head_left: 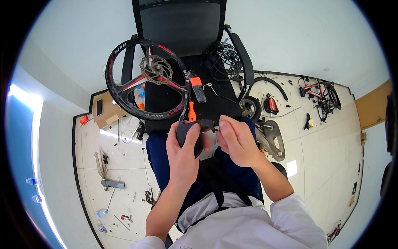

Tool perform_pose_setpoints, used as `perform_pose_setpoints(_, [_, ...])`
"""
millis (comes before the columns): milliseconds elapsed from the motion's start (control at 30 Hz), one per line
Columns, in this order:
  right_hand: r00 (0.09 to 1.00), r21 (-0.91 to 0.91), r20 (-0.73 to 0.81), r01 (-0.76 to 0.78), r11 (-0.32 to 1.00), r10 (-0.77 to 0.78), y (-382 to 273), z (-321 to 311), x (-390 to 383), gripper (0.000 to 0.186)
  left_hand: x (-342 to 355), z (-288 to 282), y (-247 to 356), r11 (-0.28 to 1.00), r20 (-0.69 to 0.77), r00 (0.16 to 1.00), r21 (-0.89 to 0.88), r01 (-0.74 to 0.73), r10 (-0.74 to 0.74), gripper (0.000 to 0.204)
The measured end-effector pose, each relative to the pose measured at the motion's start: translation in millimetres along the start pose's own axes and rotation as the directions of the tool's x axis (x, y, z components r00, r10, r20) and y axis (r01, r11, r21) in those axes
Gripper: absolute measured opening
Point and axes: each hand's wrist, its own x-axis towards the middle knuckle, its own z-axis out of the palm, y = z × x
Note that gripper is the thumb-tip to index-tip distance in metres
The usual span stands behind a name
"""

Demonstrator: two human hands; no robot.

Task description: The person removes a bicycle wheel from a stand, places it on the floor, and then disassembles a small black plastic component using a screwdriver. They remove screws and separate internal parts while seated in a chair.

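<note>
Held low over the chair seat's front edge, a dark rounded object (198,147) is gripped in my left hand (182,162), with a dark strip and small bracket-like piece (207,125) at its top. My right hand (237,145) is closed just to the right of that piece; what its fingers pinch is hidden. Just beyond them on the seat (163,95) lie an orange-handled screwdriver (192,112), an orange-and-grey tool (196,87) and a small metal wrench (209,86). A black spoked wheel with a brake disc (156,67) rests over the seat's left side.
A black mesh basket (219,60) sits at the seat's back right. Bike parts (321,97) and a tyre lie on the tiled floor to the right. On the left are cardboard with a phone (99,107), metal parts (112,183) and plastic bottles (100,226).
</note>
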Motion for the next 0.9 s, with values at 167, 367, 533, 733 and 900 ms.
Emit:
perform_pose_setpoints(167, [0.967, -0.275, 0.046, 0.255, 0.927, -0.252, -2.0, -4.4, 3.0, 0.022, 3.7, -2.5, 8.1, 0.992, 0.059, 0.991, -0.023, 0.124, -0.123, 0.013])
perform_pose_setpoints(367, [0.948, -0.387, 0.164, 0.317, 0.866, -0.274, -11.6, -1.7, 4.3, 0.016, 6.8, -10.0, 3.2, 0.976, 0.053, 0.978, -0.072, 0.206, -0.202, 0.027])
perform_pose_setpoints(533, [0.931, -0.503, 0.15, 0.362, 0.785, -0.333, -2.1, 3.6, 2.6, 0.014, 9.8, -10.4, 3.3, 0.958, 0.017, 0.962, -0.081, 0.274, -0.274, 0.031])
perform_pose_setpoints(733, [0.878, -0.645, 0.311, 0.477, 0.597, -0.365, 5.5, -8.3, 9.5, 0.018, 16.5, -18.1, -2.8, 0.901, 0.023, 0.903, -0.067, 0.43, -0.429, 0.037])
perform_pose_setpoints(900, [0.731, -0.674, 0.605, 0.682, 0.285, -0.316, 12.7, -30.2, 17.9, 0.028, 14.8, -35.6, -23.8, 0.803, 0.117, 0.804, -0.07, 0.592, -0.583, 0.042])
